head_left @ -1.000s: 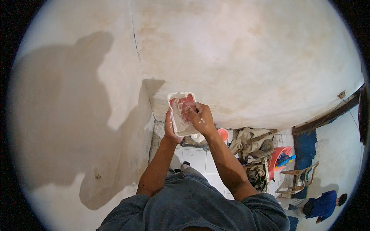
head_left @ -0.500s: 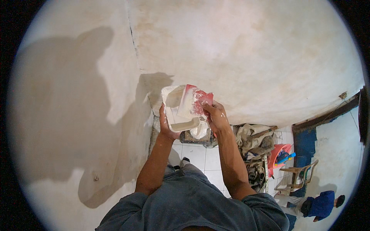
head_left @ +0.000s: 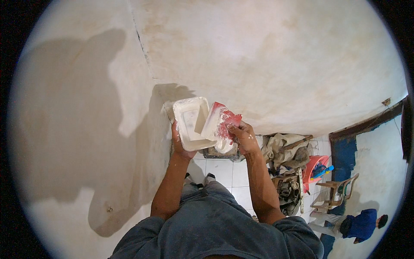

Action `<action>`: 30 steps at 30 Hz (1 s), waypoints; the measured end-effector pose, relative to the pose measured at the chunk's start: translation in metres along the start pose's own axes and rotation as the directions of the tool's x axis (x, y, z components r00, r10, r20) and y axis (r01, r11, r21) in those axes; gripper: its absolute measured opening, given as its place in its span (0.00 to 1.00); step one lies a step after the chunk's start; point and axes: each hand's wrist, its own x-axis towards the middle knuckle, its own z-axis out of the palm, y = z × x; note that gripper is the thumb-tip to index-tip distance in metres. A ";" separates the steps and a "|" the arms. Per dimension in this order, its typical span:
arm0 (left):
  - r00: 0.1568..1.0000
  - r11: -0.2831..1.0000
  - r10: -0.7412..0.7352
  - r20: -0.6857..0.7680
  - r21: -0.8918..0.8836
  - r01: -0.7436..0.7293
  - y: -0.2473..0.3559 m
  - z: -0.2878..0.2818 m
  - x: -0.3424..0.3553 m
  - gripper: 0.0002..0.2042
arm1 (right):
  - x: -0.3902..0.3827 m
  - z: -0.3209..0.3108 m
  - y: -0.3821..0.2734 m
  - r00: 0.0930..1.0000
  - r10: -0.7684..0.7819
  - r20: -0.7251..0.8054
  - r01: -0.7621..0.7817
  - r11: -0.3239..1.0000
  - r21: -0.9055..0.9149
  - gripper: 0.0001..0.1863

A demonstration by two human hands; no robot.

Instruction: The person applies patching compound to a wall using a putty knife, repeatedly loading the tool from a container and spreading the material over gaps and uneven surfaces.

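My left hand [head_left: 180,142] grips a white rectangular plastic tray [head_left: 189,116] coated with pale filler, its fingers around the left side. My right hand [head_left: 244,136] pinches a flat red spreader [head_left: 225,120], smeared with the same white paste, beside the tray's right rim, angled across its lower corner. Both are held up in front of a stained, pale wall [head_left: 263,64]. Below them, partly hidden, a white lump [head_left: 224,147] rests on a dark crate [head_left: 237,156].
A crack runs down the corner at the left. A heap of cloths [head_left: 278,153], a pink basin [head_left: 311,170] and a plastic chair [head_left: 336,190] stand at the right on the tiled floor [head_left: 220,170]. A person in blue [head_left: 361,224] works by the far right wall.
The red spreader came out of the tray and moved right with my right hand, uncovering the tray's inside. My left hand shifted left with the tray.
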 end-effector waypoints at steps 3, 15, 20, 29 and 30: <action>0.999 1.000 -0.016 -0.034 -0.021 0.015 0.003 -0.005 -0.002 0.33 | -0.002 0.000 -0.003 1.000 0.026 -0.004 -0.026 0.999 0.028 0.11; 1.000 0.999 -0.007 -0.016 -0.053 0.006 0.010 -0.037 -0.004 0.30 | 0.017 -0.013 0.041 0.997 -0.005 -0.082 0.028 0.956 0.293 0.04; 0.994 0.999 0.036 -0.102 -0.009 -0.037 0.013 -0.057 -0.009 0.30 | 0.045 -0.007 0.054 0.978 0.021 -0.208 0.082 0.876 0.475 0.04; 0.993 0.994 0.064 -0.094 0.094 -0.055 0.012 -0.094 -0.024 0.31 | 0.129 -0.037 0.101 0.962 -0.001 -0.275 0.145 0.853 0.502 0.10; 0.992 0.990 0.096 -0.082 0.115 -0.086 0.011 -0.099 -0.025 0.31 | 0.133 -0.036 0.104 0.962 -0.004 -0.275 0.147 0.851 0.505 0.10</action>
